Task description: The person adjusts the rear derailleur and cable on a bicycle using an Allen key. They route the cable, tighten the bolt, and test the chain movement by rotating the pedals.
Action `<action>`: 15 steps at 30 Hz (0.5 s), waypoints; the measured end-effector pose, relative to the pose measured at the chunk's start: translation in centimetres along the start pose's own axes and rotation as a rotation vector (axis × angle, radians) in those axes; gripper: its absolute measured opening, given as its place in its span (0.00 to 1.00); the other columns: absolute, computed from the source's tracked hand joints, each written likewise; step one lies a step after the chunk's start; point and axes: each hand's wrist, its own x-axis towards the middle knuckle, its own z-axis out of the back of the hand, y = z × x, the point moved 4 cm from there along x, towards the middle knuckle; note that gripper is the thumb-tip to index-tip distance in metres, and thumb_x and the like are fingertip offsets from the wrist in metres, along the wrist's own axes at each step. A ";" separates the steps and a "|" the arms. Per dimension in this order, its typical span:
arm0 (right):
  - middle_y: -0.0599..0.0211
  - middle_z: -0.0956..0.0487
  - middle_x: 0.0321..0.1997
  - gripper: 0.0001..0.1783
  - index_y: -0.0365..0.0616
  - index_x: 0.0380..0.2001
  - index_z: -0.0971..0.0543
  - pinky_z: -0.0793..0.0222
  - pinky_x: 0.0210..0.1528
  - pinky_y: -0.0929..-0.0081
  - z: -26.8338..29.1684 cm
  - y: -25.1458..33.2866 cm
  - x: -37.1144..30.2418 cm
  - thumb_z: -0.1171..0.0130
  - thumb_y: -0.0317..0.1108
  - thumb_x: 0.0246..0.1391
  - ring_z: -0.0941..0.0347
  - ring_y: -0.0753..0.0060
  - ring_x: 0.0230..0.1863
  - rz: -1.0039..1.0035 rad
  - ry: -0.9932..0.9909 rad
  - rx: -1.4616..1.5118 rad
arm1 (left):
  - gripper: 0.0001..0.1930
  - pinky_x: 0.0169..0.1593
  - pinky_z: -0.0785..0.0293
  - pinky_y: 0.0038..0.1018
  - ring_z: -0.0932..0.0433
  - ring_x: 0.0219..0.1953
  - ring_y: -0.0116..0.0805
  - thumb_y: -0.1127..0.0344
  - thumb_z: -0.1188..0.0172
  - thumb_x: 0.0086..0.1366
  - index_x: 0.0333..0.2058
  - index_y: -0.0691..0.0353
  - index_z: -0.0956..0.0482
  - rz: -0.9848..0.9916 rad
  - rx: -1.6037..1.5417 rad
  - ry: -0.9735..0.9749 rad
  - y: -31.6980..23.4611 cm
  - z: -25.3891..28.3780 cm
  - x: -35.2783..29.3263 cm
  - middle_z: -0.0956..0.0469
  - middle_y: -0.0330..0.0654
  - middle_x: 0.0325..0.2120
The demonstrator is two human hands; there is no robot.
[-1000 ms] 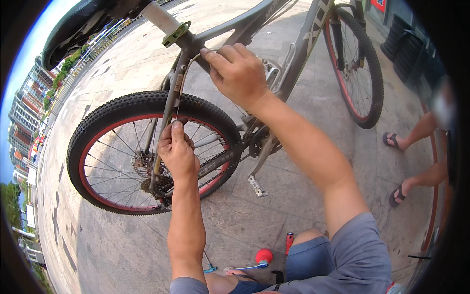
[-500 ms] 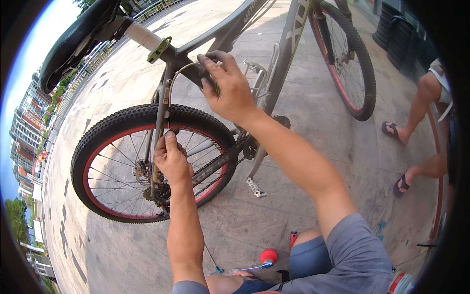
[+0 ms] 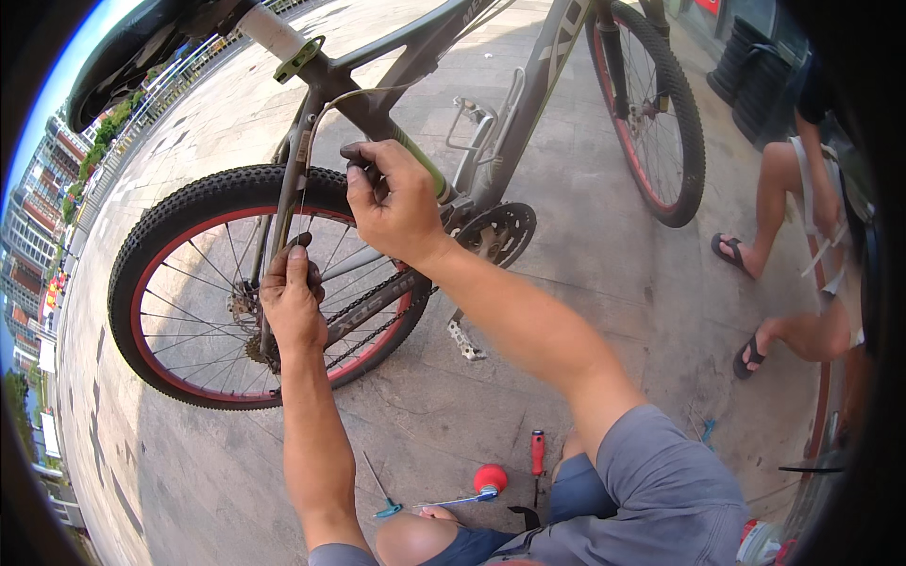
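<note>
A grey bicycle frame [image 3: 411, 61] stands before me, its rear wheel's black tyre [image 3: 179, 203] around a red rim. My left hand [image 3: 294, 302] is closed in a pinch beside the seat stay [image 3: 294, 174]. A thin bare cable [image 3: 303, 200] runs down into its darkened fingertips. To the right, my right hand [image 3: 396, 198] hangs in front of the frame with curled fingers, apart from the cable housing [image 3: 326, 106]. Whether it holds something small, I cannot make out. The housing arches from the frame to the seat stay. Below my hands are the chain [image 3: 377, 325] and crankset [image 3: 500, 236].
On the paving lie a red-handled screwdriver [image 3: 538, 453], a red round object [image 3: 490, 478] and a teal-handled tool [image 3: 388, 508], close to my legs. A person in flip-flops [image 3: 752, 356] is at the right, near stacked black tyres [image 3: 746, 90]. The saddle [image 3: 132, 57] overhangs the upper left.
My right hand has let go of the cable housing and moved down. The left hand still pinches beside the seat stay. The crank has turned, and the view has shifted.
</note>
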 end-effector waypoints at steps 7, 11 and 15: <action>0.70 0.27 0.23 0.16 0.37 0.31 0.26 0.42 0.16 0.81 -1.2 -3.2 3.4 0.44 0.43 0.58 0.38 0.82 0.16 -0.802 -0.270 0.651 | 0.07 0.18 0.47 0.14 0.39 0.17 0.15 0.66 0.39 0.62 0.35 0.62 0.23 0.011 0.083 -0.141 1.4 5.9 -1.9 0.32 0.29 0.18; 0.69 0.24 0.23 0.19 0.37 0.32 0.24 0.41 0.16 0.83 -1.5 -3.0 5.1 0.41 0.46 0.55 0.36 0.81 0.17 -0.799 -0.100 0.500 | 0.06 0.27 0.42 0.15 0.38 0.23 0.15 0.67 0.39 0.61 0.29 0.64 0.24 -0.210 0.328 -0.121 1.7 4.9 -1.7 0.30 0.29 0.21; 0.68 0.22 0.23 0.15 0.37 0.32 0.23 0.40 0.17 0.80 -2.1 -1.2 6.0 0.40 0.41 0.52 0.34 0.80 0.18 -0.826 -0.140 0.437 | 0.06 0.29 0.41 0.15 0.36 0.24 0.17 0.69 0.40 0.62 0.29 0.64 0.24 -0.325 0.284 -0.191 0.8 5.2 -2.1 0.29 0.30 0.22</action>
